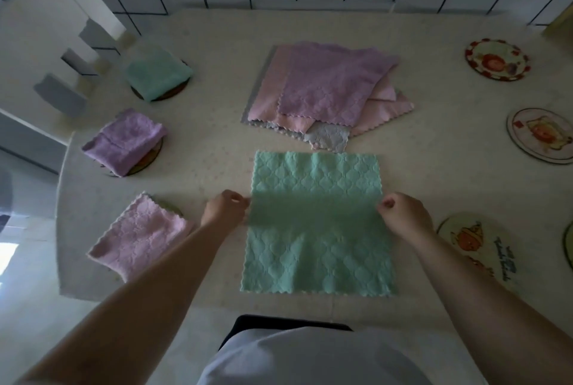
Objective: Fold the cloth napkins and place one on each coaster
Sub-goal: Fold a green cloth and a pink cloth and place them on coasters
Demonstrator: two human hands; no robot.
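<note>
Flanking the green napkin: folded napkins left, coasters right.

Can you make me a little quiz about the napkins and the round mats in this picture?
1. True or false: the green napkin between the left hand and right hand is already folded small.
2. How many coasters on the left carry a folded napkin? A two, B three, C five.
3. Fill in: the top cloth of the unfolded pile is ____.

Key: 1 false, it lies spread flat, pinched at both side edges. 2 B: folded green, folded purple, folded pink. 3 purple.
</note>
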